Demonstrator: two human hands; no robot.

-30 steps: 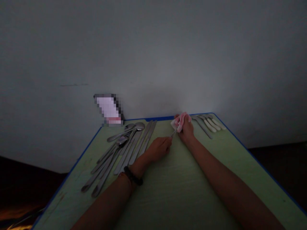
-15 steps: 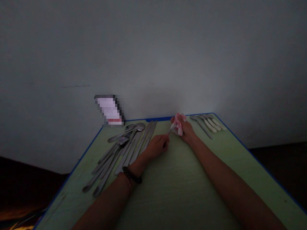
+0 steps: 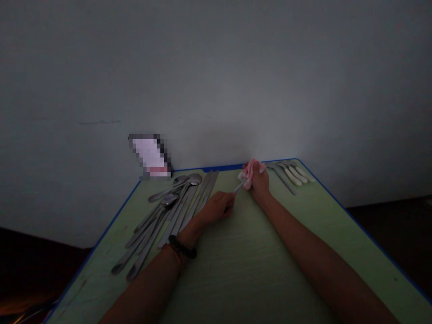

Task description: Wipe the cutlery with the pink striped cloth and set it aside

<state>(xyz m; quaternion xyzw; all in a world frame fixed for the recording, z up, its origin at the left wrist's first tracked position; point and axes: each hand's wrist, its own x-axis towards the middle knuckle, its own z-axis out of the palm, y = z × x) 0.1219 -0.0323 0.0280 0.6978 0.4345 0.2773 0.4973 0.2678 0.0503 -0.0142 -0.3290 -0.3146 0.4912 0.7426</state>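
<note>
My left hand (image 3: 218, 208) is closed around the handle of a slim piece of cutlery (image 3: 239, 186), held above the table. The far end of that piece is hidden inside a pink and white cloth (image 3: 251, 173), so its kind does not show. My right hand (image 3: 262, 181) is closed on the cloth, which is bunched around the cutlery. Left of my left hand lie several metal spoons (image 3: 195, 179) and several table knives (image 3: 206, 189), partly overlapping. To the right of my right hand rest a metal fork (image 3: 283, 178) and a few white-handled pieces of cutlery (image 3: 294, 176).
The green table (image 3: 229, 279) has a blue edge and stands against a grey wall (image 3: 216, 81). A phone-like device with a blurred bright screen (image 3: 150, 155) leans on the wall at the table's back left corner.
My left hand has drawn slightly left, and more of the cutlery's handle shows between it and the cloth. My right hand has turned a little around the cloth. The view has shifted slightly.
</note>
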